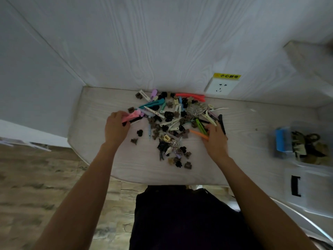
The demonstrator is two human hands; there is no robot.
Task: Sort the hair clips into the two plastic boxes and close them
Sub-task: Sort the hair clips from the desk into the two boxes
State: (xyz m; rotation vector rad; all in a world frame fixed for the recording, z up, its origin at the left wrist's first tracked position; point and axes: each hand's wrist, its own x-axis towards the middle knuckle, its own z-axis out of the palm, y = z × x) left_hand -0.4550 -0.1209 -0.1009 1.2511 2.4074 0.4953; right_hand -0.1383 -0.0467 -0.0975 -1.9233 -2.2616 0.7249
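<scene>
Head view: we look down on our two bare arms reaching over a pale wood-grain table (137,170). Between the hands lies the heap of hair clips (171,127), a loose scatter of long flat clips and small claw clips in black, brown, cream, teal, purple and silver. Our left hand (116,128) sits at the heap's left edge with its fingers curled round a pink clip (130,116), and something black shows beside that clip in the same grip. Our right hand (215,139) sits at the heap's right edge, fingers bent down onto the clips there; an orange clip (199,134) runs under its fingertips and a green clip (201,126) lies just beyond them, but we cannot tell whether the hand is gripping any of them or only touching. A long red clip (191,96) lies at the far side of the heap, beyond both hands, near the wall. Well to the right of our right hand stands a clear plastic box (282,154) with a blue latch (281,141), holding dark and tan clips. Nearer us than that box, also right of the right hand, lies a clear lid (310,188) with a black latch (295,185). On the wall beyond the right hand is a white socket (220,86) with a yellow label (227,76) above it
</scene>
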